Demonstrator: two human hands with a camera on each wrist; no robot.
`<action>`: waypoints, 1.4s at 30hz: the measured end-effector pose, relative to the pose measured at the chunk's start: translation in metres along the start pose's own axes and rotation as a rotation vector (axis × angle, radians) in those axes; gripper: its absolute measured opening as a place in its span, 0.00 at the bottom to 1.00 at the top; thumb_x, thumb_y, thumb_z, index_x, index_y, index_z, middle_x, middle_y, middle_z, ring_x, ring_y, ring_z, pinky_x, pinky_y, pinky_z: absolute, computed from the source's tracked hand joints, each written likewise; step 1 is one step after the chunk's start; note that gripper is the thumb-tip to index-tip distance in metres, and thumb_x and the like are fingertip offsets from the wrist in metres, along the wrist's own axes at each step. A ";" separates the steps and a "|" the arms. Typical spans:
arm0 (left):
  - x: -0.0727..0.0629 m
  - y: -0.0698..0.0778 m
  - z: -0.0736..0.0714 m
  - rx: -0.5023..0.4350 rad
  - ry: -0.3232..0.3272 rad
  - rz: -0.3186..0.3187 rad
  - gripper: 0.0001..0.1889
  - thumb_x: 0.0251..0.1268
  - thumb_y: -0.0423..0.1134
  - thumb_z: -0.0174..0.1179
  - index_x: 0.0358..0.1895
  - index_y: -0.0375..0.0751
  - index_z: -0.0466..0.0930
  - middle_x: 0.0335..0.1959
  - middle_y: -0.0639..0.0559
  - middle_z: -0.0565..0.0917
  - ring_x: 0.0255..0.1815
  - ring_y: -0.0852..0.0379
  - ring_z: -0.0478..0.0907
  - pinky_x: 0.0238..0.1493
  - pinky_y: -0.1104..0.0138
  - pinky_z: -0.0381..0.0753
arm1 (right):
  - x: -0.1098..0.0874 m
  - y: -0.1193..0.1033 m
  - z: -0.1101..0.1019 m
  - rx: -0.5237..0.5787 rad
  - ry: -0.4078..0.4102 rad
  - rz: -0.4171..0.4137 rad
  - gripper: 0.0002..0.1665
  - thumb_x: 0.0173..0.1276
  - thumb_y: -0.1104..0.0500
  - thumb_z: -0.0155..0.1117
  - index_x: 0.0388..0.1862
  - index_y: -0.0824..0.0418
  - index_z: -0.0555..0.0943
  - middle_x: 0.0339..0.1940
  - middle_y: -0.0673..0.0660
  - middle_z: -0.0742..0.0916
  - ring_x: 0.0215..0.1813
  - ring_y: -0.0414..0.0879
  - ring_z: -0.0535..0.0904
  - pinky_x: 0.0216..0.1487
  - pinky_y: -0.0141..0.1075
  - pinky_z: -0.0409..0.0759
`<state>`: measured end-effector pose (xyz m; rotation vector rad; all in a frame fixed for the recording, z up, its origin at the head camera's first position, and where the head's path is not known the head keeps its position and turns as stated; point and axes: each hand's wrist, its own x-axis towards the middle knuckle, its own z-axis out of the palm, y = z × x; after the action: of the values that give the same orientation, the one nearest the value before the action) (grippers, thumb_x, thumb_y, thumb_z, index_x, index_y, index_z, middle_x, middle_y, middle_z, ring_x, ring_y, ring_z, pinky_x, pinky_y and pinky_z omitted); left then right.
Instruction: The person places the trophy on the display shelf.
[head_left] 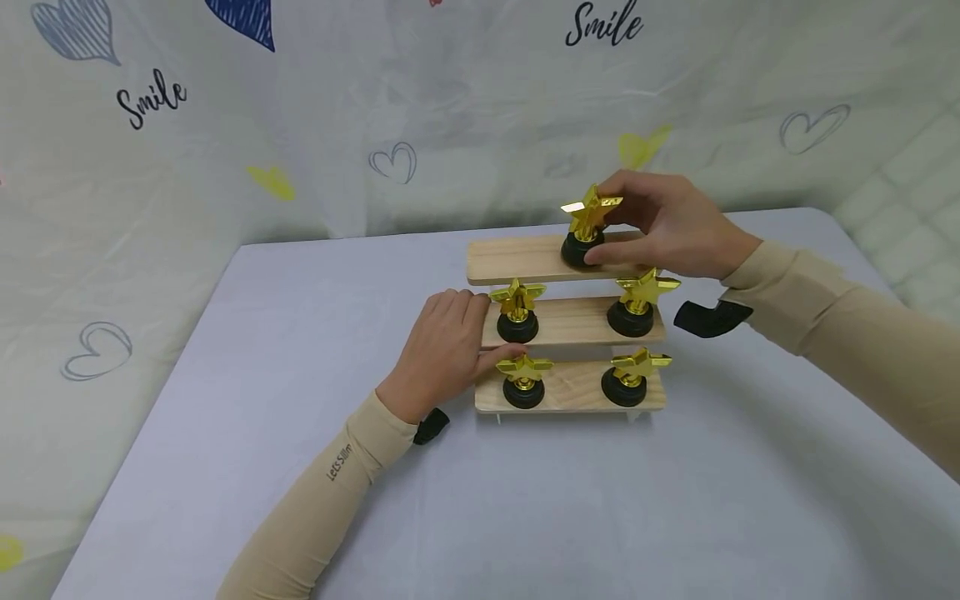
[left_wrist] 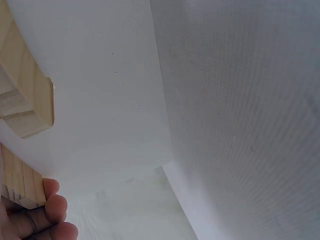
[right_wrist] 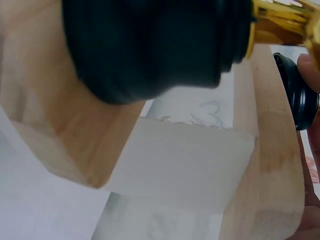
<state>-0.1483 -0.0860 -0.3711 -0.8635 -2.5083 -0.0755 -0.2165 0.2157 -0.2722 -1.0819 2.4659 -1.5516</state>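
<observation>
A three-tier stand with pale wooden shelf boards (head_left: 540,260) bears small gold star trophies on round black bases. My right hand (head_left: 671,225) pinches one star trophy (head_left: 588,218) by its base, at the right part of the top board. My left hand (head_left: 446,354) grips the stand's left end, its thumb reaching along the front; in the left wrist view its fingertips (left_wrist: 56,206) curl around a board end (left_wrist: 22,182). The middle tier carries a left trophy (head_left: 517,312) and a right trophy (head_left: 633,307). Below them are another left trophy (head_left: 523,383) and right trophy (head_left: 628,379).
The stand rests on a table with a white cover (head_left: 315,333), towards its back edge. Behind hangs a pale curtain (head_left: 465,100) printed with hearts and words. A white side support (right_wrist: 180,160) joins the boards in the right wrist view.
</observation>
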 end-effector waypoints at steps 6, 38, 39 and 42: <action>0.000 0.001 -0.001 0.002 -0.003 0.000 0.34 0.66 0.72 0.59 0.43 0.39 0.74 0.30 0.50 0.75 0.29 0.53 0.68 0.35 0.63 0.70 | 0.002 0.000 0.001 -0.032 -0.013 0.027 0.26 0.58 0.75 0.76 0.55 0.66 0.79 0.48 0.50 0.84 0.51 0.38 0.87 0.57 0.28 0.84; 0.001 0.005 -0.003 0.005 0.000 0.005 0.33 0.67 0.71 0.59 0.43 0.39 0.74 0.29 0.50 0.75 0.29 0.53 0.68 0.37 0.62 0.71 | 0.004 -0.005 0.000 -0.069 -0.058 0.106 0.34 0.62 0.68 0.77 0.65 0.61 0.72 0.53 0.52 0.83 0.53 0.41 0.84 0.59 0.25 0.82; 0.000 0.005 -0.003 0.007 0.000 0.006 0.34 0.67 0.71 0.59 0.43 0.39 0.75 0.29 0.50 0.75 0.30 0.53 0.68 0.37 0.62 0.72 | 0.003 -0.005 -0.001 -0.063 -0.058 0.105 0.35 0.62 0.68 0.77 0.65 0.61 0.71 0.54 0.52 0.83 0.54 0.41 0.84 0.59 0.25 0.82; 0.000 0.004 -0.004 0.014 -0.011 0.004 0.33 0.67 0.71 0.58 0.43 0.39 0.74 0.30 0.50 0.75 0.30 0.53 0.69 0.37 0.62 0.72 | 0.000 -0.007 -0.005 -0.043 -0.047 0.101 0.35 0.63 0.70 0.75 0.66 0.60 0.71 0.55 0.50 0.83 0.54 0.41 0.85 0.59 0.27 0.83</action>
<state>-0.1442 -0.0839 -0.3677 -0.8648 -2.5141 -0.0517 -0.2150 0.2177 -0.2640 -0.9715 2.4913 -1.4356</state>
